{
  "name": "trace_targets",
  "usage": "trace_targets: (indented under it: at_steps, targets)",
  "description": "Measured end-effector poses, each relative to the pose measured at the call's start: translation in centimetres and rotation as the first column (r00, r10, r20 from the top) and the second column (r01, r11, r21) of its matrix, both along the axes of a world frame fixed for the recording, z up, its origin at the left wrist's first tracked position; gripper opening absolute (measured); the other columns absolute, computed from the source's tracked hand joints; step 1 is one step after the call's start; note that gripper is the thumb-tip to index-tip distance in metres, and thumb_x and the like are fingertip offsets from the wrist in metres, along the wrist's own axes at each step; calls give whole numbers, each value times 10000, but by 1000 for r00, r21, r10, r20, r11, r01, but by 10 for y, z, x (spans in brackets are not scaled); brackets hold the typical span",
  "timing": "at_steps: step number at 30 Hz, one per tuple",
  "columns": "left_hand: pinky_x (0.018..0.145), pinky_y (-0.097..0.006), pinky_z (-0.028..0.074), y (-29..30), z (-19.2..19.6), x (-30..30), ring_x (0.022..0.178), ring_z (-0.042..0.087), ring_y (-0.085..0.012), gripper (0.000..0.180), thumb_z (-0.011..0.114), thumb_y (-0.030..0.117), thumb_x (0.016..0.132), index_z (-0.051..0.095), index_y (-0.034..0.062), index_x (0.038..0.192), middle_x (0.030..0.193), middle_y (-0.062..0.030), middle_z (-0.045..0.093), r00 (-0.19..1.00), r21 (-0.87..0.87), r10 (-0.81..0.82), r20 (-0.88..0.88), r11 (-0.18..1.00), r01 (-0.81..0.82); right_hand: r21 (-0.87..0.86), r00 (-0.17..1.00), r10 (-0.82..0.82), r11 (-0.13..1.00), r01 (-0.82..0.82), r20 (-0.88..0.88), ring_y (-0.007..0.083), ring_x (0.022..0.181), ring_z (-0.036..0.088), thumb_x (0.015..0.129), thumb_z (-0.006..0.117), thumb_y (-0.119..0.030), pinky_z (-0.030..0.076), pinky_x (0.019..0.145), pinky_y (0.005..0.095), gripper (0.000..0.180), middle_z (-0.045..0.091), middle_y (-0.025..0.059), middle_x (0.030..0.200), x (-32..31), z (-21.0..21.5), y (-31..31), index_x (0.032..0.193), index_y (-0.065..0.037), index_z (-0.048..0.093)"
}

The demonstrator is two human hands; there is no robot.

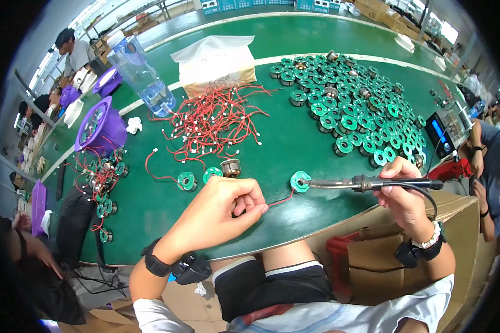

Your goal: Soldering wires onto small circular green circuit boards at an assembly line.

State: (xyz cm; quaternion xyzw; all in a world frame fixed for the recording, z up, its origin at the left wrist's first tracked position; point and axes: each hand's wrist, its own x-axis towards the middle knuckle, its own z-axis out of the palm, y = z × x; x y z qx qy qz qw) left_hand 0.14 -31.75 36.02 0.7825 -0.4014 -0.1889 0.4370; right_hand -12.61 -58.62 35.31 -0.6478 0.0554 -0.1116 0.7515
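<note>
My right hand (401, 191) grips a soldering iron (366, 183) by its dark handle. The iron's tip meets a small round green circuit board (300, 182) with a hole in its middle. From that board a red wire (282, 200) runs left, and my left hand (223, 210) pinches its end between thumb and fingers. Just beyond my left hand lie another green ring board (187, 181) with a red wire, a second green board (211, 175) partly hidden by the hand, and a copper-coloured motor part (231, 167).
A tangle of red wires (214, 122) lies beyond my hands. Many green ring boards (350, 105) spread at the far right. Wired boards (105, 183), a purple bin (101, 126) and a water bottle (144, 77) stand left. A soldering station (441, 136) is at right. Other people sit nearby.
</note>
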Motion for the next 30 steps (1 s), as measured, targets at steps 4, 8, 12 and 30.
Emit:
trace_targets:
  at_steps: [4, 8, 12, 30]
  targets:
    - [412, -220, 316, 4, -2, 2, 440, 396, -83, 86, 593, 35, 699, 533, 0, 649, 499, -23, 462, 999, -20, 43, 30, 999, -43, -22, 1000, -8, 1000, 7, -24, 104, 533, 538, 714, 590, -3, 412, 420, 182, 120, 547, 72, 690, 2, -2, 2, 760, -45, 487]
    - [413, -219, 316, -1, -5, 1, 441, 396, -82, 76, 587, 30, 696, 534, 1, 651, 502, -22, 464, 1000, -41, 2, -12, 999, -3, -44, 999, 0, 999, -1, -37, 102, 531, 538, 717, 587, -5, 414, 417, 182, 117, 549, 71, 688, 1, -2, 2, 753, -46, 483]
    - [407, -194, 291, -7, -12, -2, 454, 380, -52, 76, 596, 26, 705, 545, 4, 654, 518, 4, 468, 1000, -131, -27, -4, 991, 26, -60, 999, -22, 998, 19, -41, 102, 524, 537, 718, 584, -6, 413, 414, 184, 117, 550, 76, 686, 0, -2, 1, 755, -44, 479]
    - [399, -174, 268, -7, -13, -2, 465, 356, -28, 78, 610, 22, 716, 562, 7, 656, 532, 24, 475, 1000, -138, -22, -2, 990, 22, -103, 999, -23, 995, 18, -42, 99, 509, 534, 700, 597, 3, 403, 408, 173, 138, 564, 83, 677, 2, -7, 0, 757, -52, 484]
